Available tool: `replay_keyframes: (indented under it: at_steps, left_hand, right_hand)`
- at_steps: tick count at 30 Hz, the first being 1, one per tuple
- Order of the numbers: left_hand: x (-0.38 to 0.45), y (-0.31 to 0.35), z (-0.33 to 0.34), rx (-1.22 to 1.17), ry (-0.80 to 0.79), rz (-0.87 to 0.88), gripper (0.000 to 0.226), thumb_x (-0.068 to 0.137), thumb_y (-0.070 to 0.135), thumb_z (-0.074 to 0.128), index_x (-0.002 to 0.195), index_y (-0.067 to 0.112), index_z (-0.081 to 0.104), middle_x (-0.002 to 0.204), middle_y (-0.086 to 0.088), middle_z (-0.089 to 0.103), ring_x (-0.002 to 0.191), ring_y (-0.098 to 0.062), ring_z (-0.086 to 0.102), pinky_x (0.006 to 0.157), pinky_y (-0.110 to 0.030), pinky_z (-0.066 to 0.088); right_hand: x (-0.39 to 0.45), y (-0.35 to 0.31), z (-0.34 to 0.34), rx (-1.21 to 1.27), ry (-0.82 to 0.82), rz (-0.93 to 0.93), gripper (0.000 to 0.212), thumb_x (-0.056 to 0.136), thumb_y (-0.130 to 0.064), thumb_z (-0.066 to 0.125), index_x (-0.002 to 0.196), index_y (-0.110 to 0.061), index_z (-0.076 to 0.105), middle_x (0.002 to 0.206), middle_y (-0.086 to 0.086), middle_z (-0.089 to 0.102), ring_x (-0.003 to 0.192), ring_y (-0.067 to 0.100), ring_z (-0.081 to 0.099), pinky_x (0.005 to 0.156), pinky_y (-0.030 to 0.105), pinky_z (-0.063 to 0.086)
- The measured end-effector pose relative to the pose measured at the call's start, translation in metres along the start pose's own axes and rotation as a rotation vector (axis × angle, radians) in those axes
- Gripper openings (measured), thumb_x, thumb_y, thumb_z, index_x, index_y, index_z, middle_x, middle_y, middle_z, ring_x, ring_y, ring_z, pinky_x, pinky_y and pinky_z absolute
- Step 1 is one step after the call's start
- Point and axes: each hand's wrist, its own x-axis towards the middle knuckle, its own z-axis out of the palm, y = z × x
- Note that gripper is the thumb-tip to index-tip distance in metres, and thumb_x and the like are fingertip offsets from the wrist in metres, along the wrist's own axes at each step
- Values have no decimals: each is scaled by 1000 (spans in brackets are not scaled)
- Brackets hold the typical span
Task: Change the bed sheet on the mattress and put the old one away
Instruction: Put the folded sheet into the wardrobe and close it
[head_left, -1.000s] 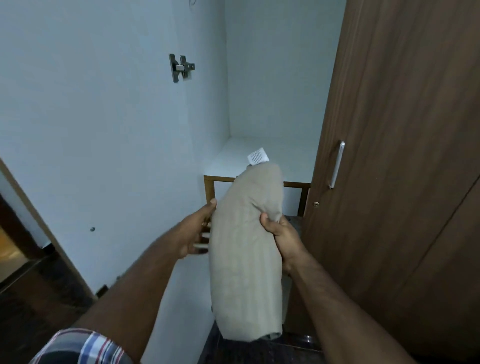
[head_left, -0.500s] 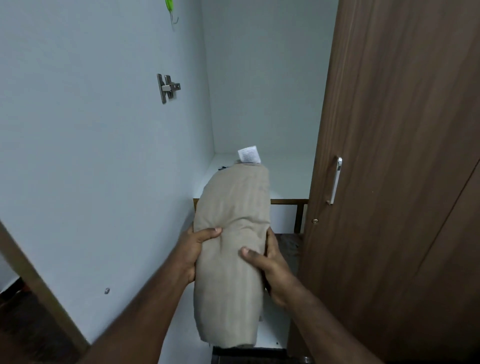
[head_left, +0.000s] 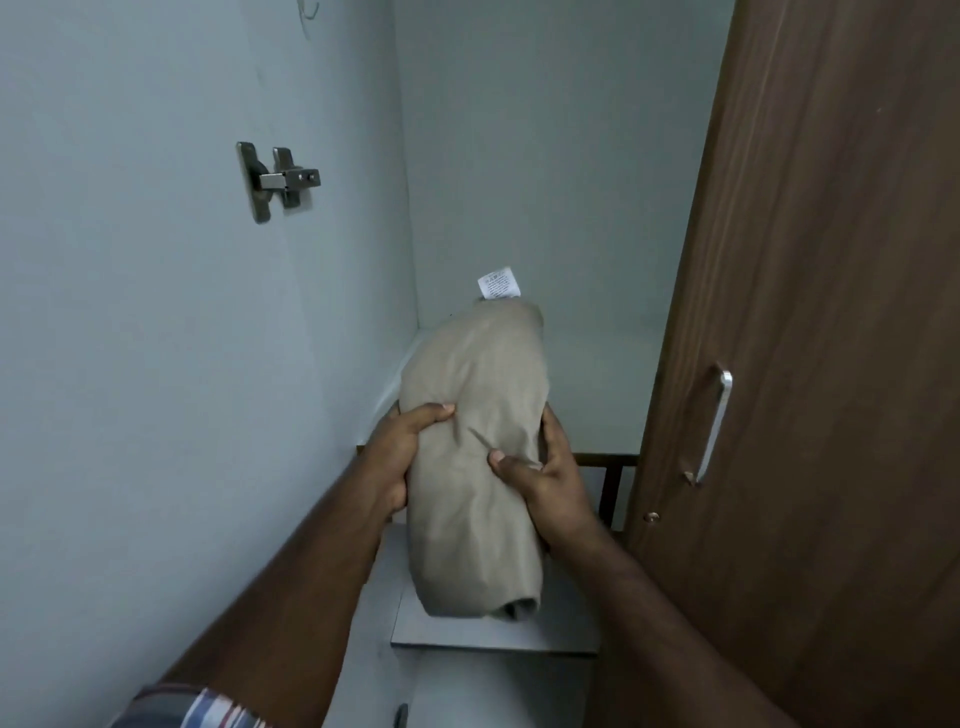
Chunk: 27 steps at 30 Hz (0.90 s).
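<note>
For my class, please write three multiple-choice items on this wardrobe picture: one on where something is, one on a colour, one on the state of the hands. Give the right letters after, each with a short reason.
1. Where is the white care label?
A. at the far end of the rolled sheet
B. on the door handle
C. on the person's sleeve

2. What colour is the rolled sheet?
A. dark blue
B. beige
C. red

3. How is the sheet held?
A. it lies alone on the shelf, hands away
B. one hand only
C. both hands grip its sides

Answers:
1 A, the label sticks up from the sheet's far end, toward the white wardrobe shelf.
2 B, the cloth is a plain beige.
3 C, the left hand and the right hand each curl round a side, thumbs on top.
</note>
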Motion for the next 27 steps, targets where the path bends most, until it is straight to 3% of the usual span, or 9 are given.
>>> replay_keyframes:
  at_steps: [3, 5, 8, 11, 13, 16, 18, 23, 27]
  left_hand:
    - [54, 33, 21, 45, -5, 54, 42, 92, 30, 70, 129, 10, 64, 118, -15, 73, 106, -32, 71, 85, -47, 59]
    - [88, 49, 33, 188, 52, 141, 57, 97, 45, 60, 141, 9, 53, 135, -5, 63, 118, -23, 65, 101, -39, 51]
    - [114, 41, 42, 598, 171, 297, 59, 104, 35, 53, 155, 14, 33, 137, 13, 38, 124, -6, 42, 102, -19, 31]
    - [132, -6, 39, 984, 48, 320, 47, 107, 23, 44, 153, 14, 38, 158, -1, 37, 144, -15, 34, 110, -17, 22]
    - [139, -38, 30, 1130, -27, 329, 47, 108, 20, 42, 154, 12, 36, 163, -9, 28, 151, -21, 24, 117, -19, 13]
    - [140, -63, 18, 1201, -15, 398, 48, 107, 11, 43, 154, 6, 33, 164, -16, 21, 153, -26, 21, 113, -12, 7]
    - [132, -67, 13, 1245, -15, 387, 50, 108, 15, 41, 156, 9, 29, 165, -15, 18, 153, -25, 20, 109, -8, 5]
    - [98, -70, 0, 1265, 21, 345, 53, 108, 24, 42, 157, 12, 28, 163, -16, 26, 150, -27, 27, 118, -23, 13]
    - [45, -80, -20, 1266, 60, 302, 57, 105, 25, 48, 157, 12, 30, 162, -15, 29, 150, -28, 28, 123, -40, 22]
  right_hand:
    - [72, -9, -11, 28, 6, -19, 68, 86, -14, 77, 145, -28, 46, 134, -4, 63, 120, 20, 64, 98, 45, 54]
    - [124, -10, -21, -6, 88, 33, 69, 90, -28, 74, 150, -28, 41, 141, 2, 58, 122, 23, 62, 100, 47, 53]
    - [179, 0, -37, -361, 180, 295, 78, 96, -47, 59, 159, -22, 21, 160, 11, 34, 141, 30, 42, 115, 46, 37]
    - [182, 28, -35, -774, 107, 83, 62, 100, -40, 52, 153, -11, 38, 159, 17, 33, 145, 35, 34, 119, 39, 27]
    - [174, 50, -26, -1026, -103, -107, 56, 99, -41, 38, 140, -9, 55, 151, 23, 42, 139, 44, 40, 116, 50, 32]
    - [159, 71, -22, -1204, -190, 66, 68, 95, -52, 24, 155, -22, 34, 164, 14, 24, 150, 36, 19, 123, 50, 17]
    - [152, 76, -21, -1259, -146, 9, 70, 93, -52, 19, 157, -25, 28, 165, 13, 21, 150, 36, 19, 122, 49, 17]
    - [125, 67, -16, -1384, -100, -17, 66, 99, -52, 27, 156, -19, 31, 162, 18, 25, 146, 42, 26, 114, 58, 30]
    - [77, 57, 0, -1426, -120, -27, 63, 100, -45, 45, 155, -18, 29, 163, 16, 20, 150, 39, 17, 115, 60, 23]
